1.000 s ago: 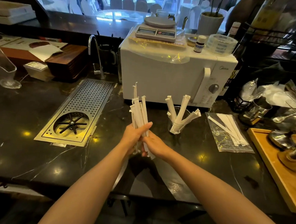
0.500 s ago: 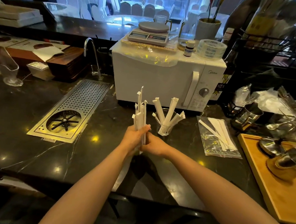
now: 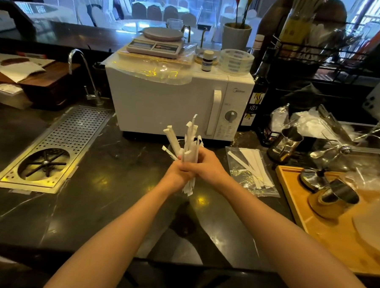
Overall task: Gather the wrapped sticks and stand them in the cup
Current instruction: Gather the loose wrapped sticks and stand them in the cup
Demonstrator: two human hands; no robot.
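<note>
Both hands clasp one upright bundle of white paper-wrapped sticks in the middle of the dark counter. My left hand grips it from the left and my right hand wraps it from the right. Directly behind the bundle stands the clear glass cup, mostly hidden, with a few wrapped sticks leaning out of it to the left. The bundle's lower ends poke out below my hands, above the counter.
A clear plastic bag with more wrapped sticks lies to the right. A white microwave stands close behind the cup. A metal drain grate is on the left, a wooden tray with metal jugs on the right.
The bundle has moved right, from beside the cup to directly in front of it. Both hands stayed closed around it.
</note>
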